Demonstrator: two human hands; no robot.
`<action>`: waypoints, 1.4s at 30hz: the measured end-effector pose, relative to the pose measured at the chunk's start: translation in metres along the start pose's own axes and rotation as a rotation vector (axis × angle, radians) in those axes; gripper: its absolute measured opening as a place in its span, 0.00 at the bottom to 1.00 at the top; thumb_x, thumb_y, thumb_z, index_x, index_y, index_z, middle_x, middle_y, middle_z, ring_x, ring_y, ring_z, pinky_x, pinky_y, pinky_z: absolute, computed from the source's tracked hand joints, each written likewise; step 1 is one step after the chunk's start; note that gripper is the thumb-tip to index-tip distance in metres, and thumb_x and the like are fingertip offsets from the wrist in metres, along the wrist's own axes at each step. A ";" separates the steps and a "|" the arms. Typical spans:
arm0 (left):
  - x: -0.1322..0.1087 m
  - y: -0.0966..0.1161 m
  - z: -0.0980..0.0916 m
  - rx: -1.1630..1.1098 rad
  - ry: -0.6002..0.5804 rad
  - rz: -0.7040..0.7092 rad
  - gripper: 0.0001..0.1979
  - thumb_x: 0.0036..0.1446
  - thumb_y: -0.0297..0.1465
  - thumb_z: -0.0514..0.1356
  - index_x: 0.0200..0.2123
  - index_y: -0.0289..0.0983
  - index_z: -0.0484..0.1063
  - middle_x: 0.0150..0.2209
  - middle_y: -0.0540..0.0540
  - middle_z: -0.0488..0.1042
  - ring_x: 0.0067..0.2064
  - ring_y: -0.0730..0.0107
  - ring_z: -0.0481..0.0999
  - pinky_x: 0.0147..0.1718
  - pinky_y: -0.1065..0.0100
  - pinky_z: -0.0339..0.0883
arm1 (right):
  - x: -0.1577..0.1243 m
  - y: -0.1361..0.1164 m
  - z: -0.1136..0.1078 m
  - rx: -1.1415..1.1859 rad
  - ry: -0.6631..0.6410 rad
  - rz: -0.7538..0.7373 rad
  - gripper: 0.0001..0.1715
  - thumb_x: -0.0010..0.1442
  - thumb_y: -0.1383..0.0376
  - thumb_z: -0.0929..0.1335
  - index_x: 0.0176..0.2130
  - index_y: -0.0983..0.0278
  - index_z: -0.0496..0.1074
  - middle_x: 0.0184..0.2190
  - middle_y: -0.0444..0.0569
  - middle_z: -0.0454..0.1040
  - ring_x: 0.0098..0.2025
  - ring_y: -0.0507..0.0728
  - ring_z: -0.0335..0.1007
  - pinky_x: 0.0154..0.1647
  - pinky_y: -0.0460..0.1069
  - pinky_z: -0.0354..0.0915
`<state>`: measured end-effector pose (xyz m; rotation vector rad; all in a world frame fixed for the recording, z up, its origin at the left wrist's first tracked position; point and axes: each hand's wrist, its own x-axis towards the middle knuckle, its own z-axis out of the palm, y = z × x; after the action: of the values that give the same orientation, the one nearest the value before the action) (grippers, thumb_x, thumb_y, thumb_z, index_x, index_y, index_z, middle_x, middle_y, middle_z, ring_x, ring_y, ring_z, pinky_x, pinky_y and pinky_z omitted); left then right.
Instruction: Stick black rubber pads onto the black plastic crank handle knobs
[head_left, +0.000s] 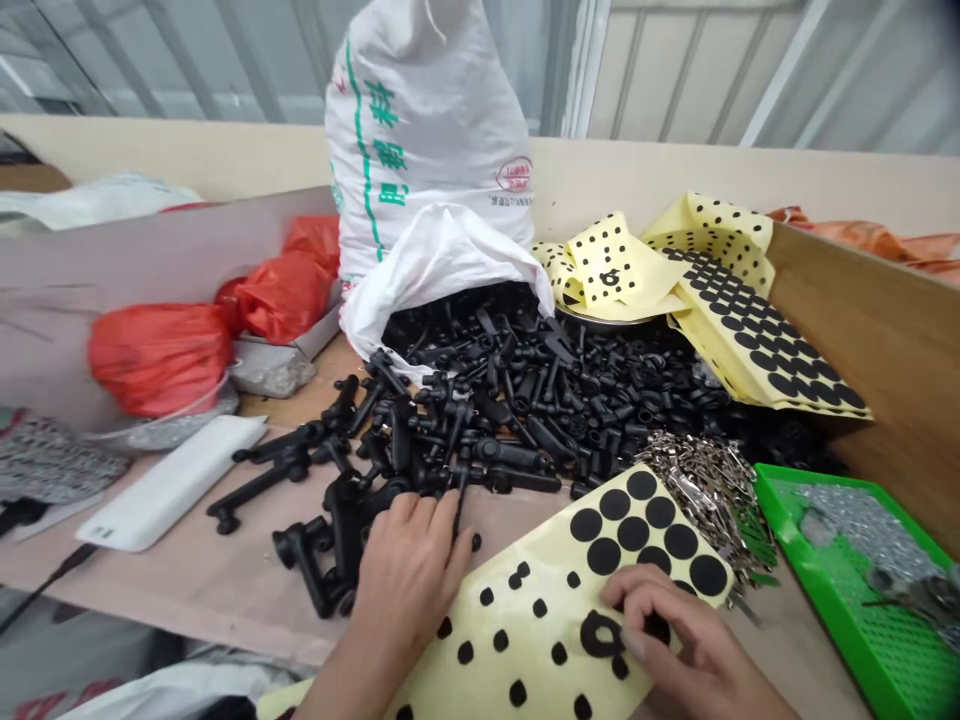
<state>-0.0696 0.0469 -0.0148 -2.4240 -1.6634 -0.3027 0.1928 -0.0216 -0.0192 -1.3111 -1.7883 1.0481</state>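
A yellow backing sheet lies in front of me, with round black stickers at its far end and small black dots over the rest. Curled over that sheet is my right hand, its thumb and fingers closed at a black round sticker that they partly hide. A loose black ring-shaped piece lies by my right thumb. My left hand is at the near edge of the pile of black plastic parts. Its fingers close around a slim black plastic handle, partly covered.
A white woven sack spills black parts onto the table. Metal clips and a green tray sit at right, below more yellow sheets. Red bags and a white power bank-like block stand at left.
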 end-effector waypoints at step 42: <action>0.014 0.066 0.010 -1.579 -0.747 -0.370 0.31 0.39 0.24 0.51 0.52 0.32 0.65 0.38 0.46 0.76 0.27 0.74 0.66 0.24 0.74 0.59 | 0.017 0.005 0.002 0.862 0.126 0.289 0.08 0.49 0.66 0.70 0.23 0.65 0.68 0.37 0.49 0.68 0.38 0.56 0.60 0.38 0.49 0.54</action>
<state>-0.0023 0.0381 -0.0230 -3.4319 -2.9329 -1.3144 0.1885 -0.0052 -0.0240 -1.0426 -0.8643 1.6042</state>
